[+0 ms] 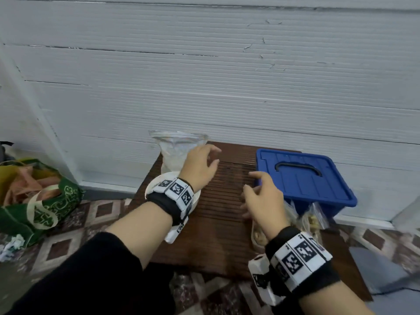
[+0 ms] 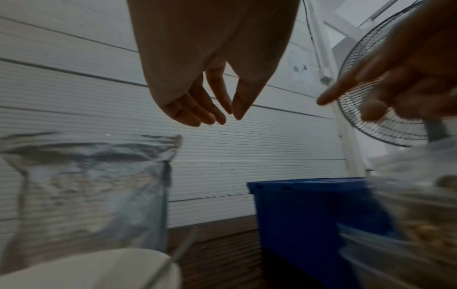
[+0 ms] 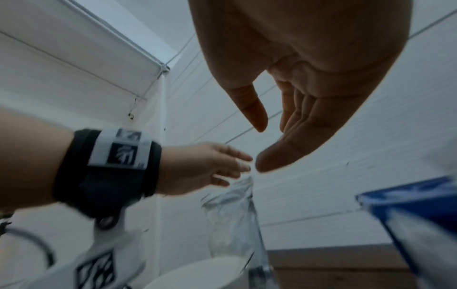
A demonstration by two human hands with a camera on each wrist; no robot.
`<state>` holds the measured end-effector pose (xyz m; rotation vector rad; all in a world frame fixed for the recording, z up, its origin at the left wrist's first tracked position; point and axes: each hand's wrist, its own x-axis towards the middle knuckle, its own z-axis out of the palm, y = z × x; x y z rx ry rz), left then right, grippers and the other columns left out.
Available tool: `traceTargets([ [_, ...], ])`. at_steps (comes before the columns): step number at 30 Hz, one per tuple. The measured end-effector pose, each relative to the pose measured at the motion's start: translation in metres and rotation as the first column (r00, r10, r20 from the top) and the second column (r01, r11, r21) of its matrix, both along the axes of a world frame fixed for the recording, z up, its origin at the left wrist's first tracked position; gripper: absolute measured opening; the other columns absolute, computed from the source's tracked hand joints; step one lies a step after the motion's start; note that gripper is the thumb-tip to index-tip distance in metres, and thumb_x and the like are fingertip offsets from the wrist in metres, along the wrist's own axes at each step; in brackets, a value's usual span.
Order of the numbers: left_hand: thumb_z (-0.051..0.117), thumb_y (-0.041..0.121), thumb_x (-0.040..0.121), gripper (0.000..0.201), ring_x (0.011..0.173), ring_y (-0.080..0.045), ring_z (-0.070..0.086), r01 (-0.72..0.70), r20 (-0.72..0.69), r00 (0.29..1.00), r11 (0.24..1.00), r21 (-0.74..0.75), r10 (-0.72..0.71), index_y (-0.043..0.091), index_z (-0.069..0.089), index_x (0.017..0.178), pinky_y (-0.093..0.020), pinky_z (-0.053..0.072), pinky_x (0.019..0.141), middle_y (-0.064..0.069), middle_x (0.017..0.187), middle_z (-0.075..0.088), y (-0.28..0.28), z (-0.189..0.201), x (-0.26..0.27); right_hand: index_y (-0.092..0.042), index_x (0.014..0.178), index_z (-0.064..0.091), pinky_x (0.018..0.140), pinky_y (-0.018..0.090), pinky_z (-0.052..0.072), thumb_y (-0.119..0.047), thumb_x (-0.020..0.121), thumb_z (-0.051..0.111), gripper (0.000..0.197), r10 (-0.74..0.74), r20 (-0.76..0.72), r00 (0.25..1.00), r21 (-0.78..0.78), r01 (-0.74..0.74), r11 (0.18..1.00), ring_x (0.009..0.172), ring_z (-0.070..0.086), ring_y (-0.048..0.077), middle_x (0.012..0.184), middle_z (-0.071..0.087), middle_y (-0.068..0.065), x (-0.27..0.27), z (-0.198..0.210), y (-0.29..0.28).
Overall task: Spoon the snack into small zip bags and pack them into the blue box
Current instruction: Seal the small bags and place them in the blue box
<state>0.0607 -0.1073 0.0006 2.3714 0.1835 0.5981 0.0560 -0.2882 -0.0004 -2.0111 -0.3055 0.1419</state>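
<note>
Both hands hang in the air over the dark, ribbed worktop (image 1: 218,210), fingers loose and spread, holding nothing. The left hand (image 1: 200,165) hovers just in front of a tall clear bag (image 1: 176,148) that stands upright at the far left corner of the worktop, its mouth gaping open; the fingers are near the bag's right edge, but I cannot tell whether they touch it. At the foot of that bag sits a white bowl (image 1: 196,197), mostly hidden under the left wrist. From the left wrist view, a thin metal handle (image 2: 181,248), probably a spoon, leans out over the bowl's rim (image 2: 138,256).

The right hand (image 1: 263,201) floats lower and closer to the person, palm down, with its fingertips pointing toward the middle of the worktop. Just to its right stands the blue box (image 1: 304,180), lid shut and its dark handle lying flat on top. Tucked against the near side of the box, beside and partly under the right wrist, lie small zip bags (image 1: 314,218) with tan snack showing inside.

Off to the left on the patterned floor slumps a green shopping bag (image 1: 43,201).
</note>
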Motion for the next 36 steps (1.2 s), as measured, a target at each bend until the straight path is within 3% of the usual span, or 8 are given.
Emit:
traceTargets([
  [3, 0.057, 0.01, 0.094, 0.021, 0.093, -0.008, 0.052, 0.074, -0.089, 0.993, 0.996, -0.056, -0.079, 0.011, 0.062, 0.115, -0.009, 0.037, 0.083, 0.003, 0.103, 0.053, -0.042, -0.013, -0.005, -0.027, 0.11, 0.049, 0.059, 0.032, 0.051, -0.018, 0.094, 0.052, 0.018, -0.09, 0.089, 0.992, 0.04, 0.087, 0.995, 0.067, 0.063, 0.019, 0.075, 0.066, 0.006, -0.002, 0.021, -0.046],
  [11, 0.036, 0.036, 0.104, 0.041, 0.119, -0.023, 0.053, -0.032, -0.509, 0.853, 0.962, -0.27, -0.114, 0.013, 0.048, 0.135, -0.025, 0.038, 0.09, -0.008, 0.132, 0.056, -0.107, -0.049, -0.011, -0.01, 0.095, 0.056, 0.062, 0.03, 0.034, -0.017, 0.094, 0.049, 0.01, -0.494, 0.05, 0.868, -0.018, 0.495, 0.869, 0.071, 0.049, 0.023, 0.079, 0.055, 0.006, 0.03, 0.006, -0.157],
  [15, 0.027, 0.055, 0.1, 0.057, 0.12, -0.03, 0.053, -0.108, -0.606, 0.779, 0.919, -0.38, -0.159, 0.013, 0.053, 0.129, -0.03, 0.039, 0.095, -0.01, 0.128, 0.058, -0.12, -0.065, -0.007, -0.002, 0.082, 0.059, 0.08, 0.039, 0.043, -0.028, 0.095, 0.044, 0.033, -0.387, -0.221, 0.895, -0.287, 0.32, 0.903, 0.09, 0.058, 0.034, 0.093, 0.062, 0.021, 0.056, -0.036, -0.173],
  [19, 0.026, 0.083, 0.07, 0.079, 0.106, -0.029, 0.062, -0.2, -0.558, 0.814, 0.823, -0.531, -0.162, 0.022, 0.062, 0.106, -0.046, 0.048, 0.099, -0.008, 0.113, 0.067, -0.115, -0.106, 0.011, 0.006, 0.13, 0.048, 0.091, 0.033, 0.037, -0.04, 0.103, 0.029, 0.057, -0.272, -0.401, 0.875, -0.371, 0.116, 0.921, 0.118, 0.05, 0.034, 0.133, 0.05, 0.025, 0.073, -0.053, -0.168],
  [21, 0.026, 0.074, 0.085, 0.069, 0.102, -0.031, 0.064, -0.224, -0.554, 0.82, 0.812, -0.539, -0.142, 0.019, 0.062, 0.107, -0.047, 0.051, 0.094, -0.008, 0.109, 0.067, -0.12, -0.094, 0.008, 0.004, 0.13, 0.048, 0.088, 0.031, 0.042, -0.046, 0.102, 0.027, 0.061, -0.209, -0.489, 0.847, -0.289, 0.068, 0.955, 0.107, 0.056, 0.031, 0.128, 0.054, 0.022, 0.08, -0.059, -0.162],
  [23, 0.027, 0.062, 0.097, 0.057, 0.099, -0.033, 0.064, -0.259, -0.551, 0.824, 0.781, -0.568, -0.127, 0.016, 0.06, 0.106, -0.045, 0.056, 0.086, -0.014, 0.107, 0.066, -0.124, -0.083, 0.004, 0.0, 0.126, 0.052, 0.094, 0.044, 0.048, -0.059, 0.095, 0.028, 0.071, -0.206, -0.52, 0.829, -0.269, 0.071, 0.961, 0.103, 0.061, 0.034, 0.123, 0.059, 0.021, 0.095, -0.076, -0.163],
  [28, 0.031, 0.055, 0.099, 0.057, 0.094, -0.036, 0.066, -0.336, -0.563, 0.813, 0.668, -0.664, -0.15, 0.01, 0.051, 0.127, -0.041, 0.059, 0.064, -0.022, 0.109, 0.064, -0.122, -0.087, 0.001, -0.005, 0.121, 0.055, 0.097, 0.049, 0.046, -0.067, 0.09, 0.026, 0.075, -0.172, -0.473, 0.864, -0.29, 0.032, 0.957, 0.106, 0.059, 0.036, 0.121, 0.06, 0.02, 0.11, -0.1, -0.169],
  [36, 0.03, 0.055, 0.099, 0.054, 0.076, -0.035, 0.065, -0.381, -0.622, 0.759, 0.643, -0.665, -0.194, 0.006, 0.049, 0.115, -0.041, 0.057, 0.056, -0.023, 0.09, 0.061, -0.118, -0.085, -0.005, 0.006, 0.116, 0.053, 0.071, 0.051, 0.058, -0.059, 0.095, 0.035, 0.071, -0.142, -0.656, 0.741, -0.196, 0.013, 0.98, 0.078, 0.068, 0.041, 0.099, 0.066, 0.027, 0.084, -0.065, -0.174],
])
